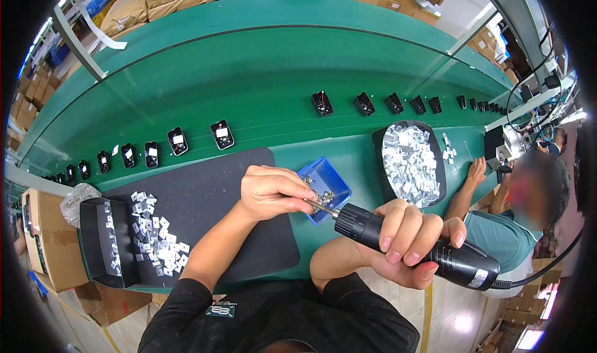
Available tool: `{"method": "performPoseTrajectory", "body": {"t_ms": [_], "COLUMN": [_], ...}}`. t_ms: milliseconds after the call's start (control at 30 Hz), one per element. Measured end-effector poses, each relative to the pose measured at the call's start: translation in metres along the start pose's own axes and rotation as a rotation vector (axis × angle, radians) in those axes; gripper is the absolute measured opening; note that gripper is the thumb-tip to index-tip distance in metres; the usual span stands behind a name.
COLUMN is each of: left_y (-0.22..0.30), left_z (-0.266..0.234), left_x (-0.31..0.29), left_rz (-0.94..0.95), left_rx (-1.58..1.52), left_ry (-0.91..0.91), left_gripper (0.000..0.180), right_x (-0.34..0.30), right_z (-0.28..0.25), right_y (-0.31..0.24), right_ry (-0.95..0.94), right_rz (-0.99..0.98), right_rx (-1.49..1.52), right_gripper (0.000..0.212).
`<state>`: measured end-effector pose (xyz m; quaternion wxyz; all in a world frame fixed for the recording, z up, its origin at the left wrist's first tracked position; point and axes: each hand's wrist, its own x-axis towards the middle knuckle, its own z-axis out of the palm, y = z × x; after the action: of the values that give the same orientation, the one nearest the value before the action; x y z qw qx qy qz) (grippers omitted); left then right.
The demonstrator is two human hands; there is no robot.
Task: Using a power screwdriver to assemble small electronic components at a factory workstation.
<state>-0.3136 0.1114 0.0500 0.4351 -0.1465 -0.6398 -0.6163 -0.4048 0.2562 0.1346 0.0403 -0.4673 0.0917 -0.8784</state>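
Note:
My right hand [407, 241] is wrapped round a black corded electric screwdriver [356, 224], which is tilted with its thin metal bit pointing left. At the bit's tip, the fingers of my left hand [268, 192] are pinched together. Whatever they hold there is too small to make out. Just beyond and partly behind the bit sits a small blue bin [341, 188] with a heap of small metal screws [324, 197] in it. Under my left arm lies a dark grey mat [217, 179] on the green bench.
Black housings [178, 141] stand in a row along the green belt [273, 67]. A black tray [379, 157] of small silver-white plates is right of the bin. More plates [158, 238] lie left, by a black open box [99, 241]. A person [504, 235] sits at the right.

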Motion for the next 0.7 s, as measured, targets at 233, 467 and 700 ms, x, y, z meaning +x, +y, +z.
{"method": "performPoseTrajectory", "body": {"t_ms": [233, 467, 700], "left_y": [0.0012, 0.0023, 0.0039], "left_z": [-0.002, -0.0037, -0.0013], "left_x": [0.0023, 0.0025, 0.0038], "left_rz": [-0.004, 0.002, 0.015], "left_rx": [0.007, 0.0, -0.016], "left_ry": [-0.029, -0.022, -0.006], "left_gripper": [0.024, 0.026, 0.026], "right_x": [0.0007, -0.0033, -0.0018], "right_z": [0.0011, 0.0029, 0.0052], "right_y": [0.0038, 0.0037, 0.0039], "right_ry": [0.004, 0.027, 0.031], "right_rz": [-0.023, -0.059, -0.059], "right_rx": [-0.007, -0.002, 0.012], "right_gripper": [0.038, 0.038, 0.038]}}
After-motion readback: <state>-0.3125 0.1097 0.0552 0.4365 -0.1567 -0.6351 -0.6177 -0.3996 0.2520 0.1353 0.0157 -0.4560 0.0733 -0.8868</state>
